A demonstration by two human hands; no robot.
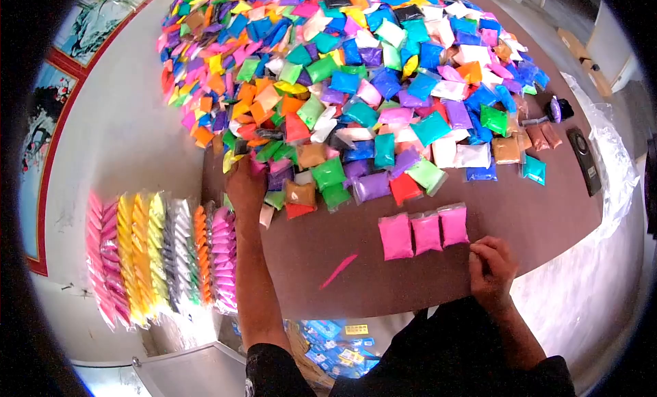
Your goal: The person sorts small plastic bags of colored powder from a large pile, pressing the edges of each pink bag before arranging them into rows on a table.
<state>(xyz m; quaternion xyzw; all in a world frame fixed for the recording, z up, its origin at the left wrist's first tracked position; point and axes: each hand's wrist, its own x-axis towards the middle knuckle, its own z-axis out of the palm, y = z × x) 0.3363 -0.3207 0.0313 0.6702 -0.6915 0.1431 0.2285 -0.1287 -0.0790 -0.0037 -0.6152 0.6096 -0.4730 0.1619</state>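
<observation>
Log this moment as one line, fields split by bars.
Left hand: at packet pile, grasp unclear | Right hand: curled beside pink packets | Pink packets: three, in a row on brown table

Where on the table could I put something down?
Try the bare table between the three pink packets and the black object at far right. There's also room between the left forearm and those packets, around the pink streak. The big colourful packet pile is crowded.

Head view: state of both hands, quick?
Left hand: at the packet pile, grip can't be told.
Right hand: loosely closed beside the three pink packets, nothing visibly held.
</observation>
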